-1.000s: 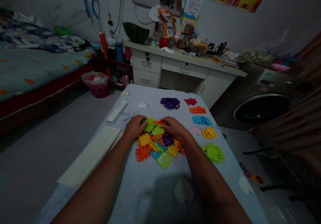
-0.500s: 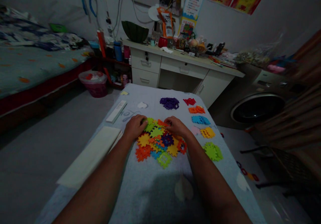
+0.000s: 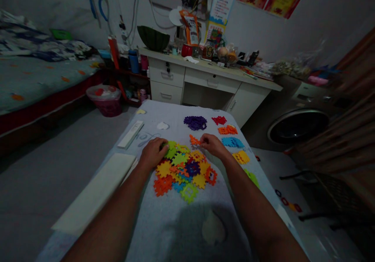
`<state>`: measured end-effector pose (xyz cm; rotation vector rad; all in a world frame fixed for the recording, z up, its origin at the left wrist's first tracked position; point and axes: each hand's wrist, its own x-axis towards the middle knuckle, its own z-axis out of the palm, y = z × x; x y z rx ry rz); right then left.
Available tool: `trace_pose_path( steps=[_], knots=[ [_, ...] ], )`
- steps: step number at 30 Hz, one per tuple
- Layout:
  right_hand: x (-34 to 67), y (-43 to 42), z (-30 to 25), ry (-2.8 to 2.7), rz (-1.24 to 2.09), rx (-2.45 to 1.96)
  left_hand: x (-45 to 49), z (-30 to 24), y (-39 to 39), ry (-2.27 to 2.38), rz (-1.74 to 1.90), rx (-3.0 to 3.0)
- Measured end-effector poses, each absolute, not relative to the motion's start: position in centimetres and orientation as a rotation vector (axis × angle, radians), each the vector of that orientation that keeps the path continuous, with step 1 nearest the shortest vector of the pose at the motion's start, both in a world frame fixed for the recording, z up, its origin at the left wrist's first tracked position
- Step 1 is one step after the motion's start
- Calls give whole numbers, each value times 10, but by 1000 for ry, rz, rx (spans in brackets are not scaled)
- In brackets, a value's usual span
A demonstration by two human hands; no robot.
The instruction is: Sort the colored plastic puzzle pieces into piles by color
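My right hand [image 3: 214,144] pinches an orange interlocking plastic piece [image 3: 194,140], raised just beyond the far edge of a mixed pile. At the pile's left side, my left hand [image 3: 152,152] is closed with thumb and fingers on a green interlocking piece [image 3: 170,151]. Between my forearms lies the pile, with a yellow piece [image 3: 164,169], a dark purple piece [image 3: 193,168], a light green square frame [image 3: 189,192] and several others overlapping. Sorted groups lie apart: purple pieces [image 3: 195,122], red pieces [image 3: 219,120], orange pieces [image 3: 227,130], blue pieces [image 3: 232,142], yellow pieces [image 3: 241,157] and partly hidden green pieces [image 3: 252,178].
The pieces lie on a cloth-covered table [image 3: 172,227]. A long white box [image 3: 131,134] and a pale flat board [image 3: 96,191] lie along its left side. Beyond stands a white desk [image 3: 166,76], with a washing machine [image 3: 295,125] to the right and a bin [image 3: 104,101] at left.
My right hand has drawn an orange piece off the pile's far edge, moving slightly right and away from it. My left hand stays at the pile's left side. The view has shifted slightly.
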<state>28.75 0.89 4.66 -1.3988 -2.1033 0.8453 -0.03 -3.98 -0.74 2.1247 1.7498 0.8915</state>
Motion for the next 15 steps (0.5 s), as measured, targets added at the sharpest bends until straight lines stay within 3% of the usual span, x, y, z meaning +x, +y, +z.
trace_pose_path(
  steps=[15],
  knots=[
    [418, 60, 59, -1565, 254, -1809, -2, -12, -37, 1768, 852, 2127]
  ],
)
